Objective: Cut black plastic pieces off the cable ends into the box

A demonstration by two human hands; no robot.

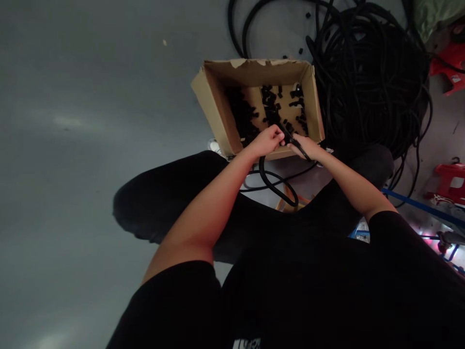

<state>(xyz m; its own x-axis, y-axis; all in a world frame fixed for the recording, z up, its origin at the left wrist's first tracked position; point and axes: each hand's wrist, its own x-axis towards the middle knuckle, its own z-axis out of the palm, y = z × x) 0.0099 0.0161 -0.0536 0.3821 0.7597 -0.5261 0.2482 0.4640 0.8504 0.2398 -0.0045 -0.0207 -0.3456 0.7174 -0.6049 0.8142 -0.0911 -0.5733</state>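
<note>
My left hand (268, 141) is closed around a thick black hose (262, 169), whose length hangs below the hand and curls between my legs. Its tip is hidden by my fingers. In my right hand (305, 146) is a dark pair of scissors (304, 154), the blades reaching toward my left fingertips; whether they touch the hose I cannot make out. Both hands are over the near edge of an open cardboard box (222, 116). Inside it lie many short black pieces (271, 104), heaped at the left and scattered across the bottom.
A large tangled coil of black hose (374, 72) lies on the floor to the right of the box. A few black bits (301, 51) are on the floor behind it. Red objects (450, 184) and a blue bar (425, 207) stand at the far right. My bent legs flank the box.
</note>
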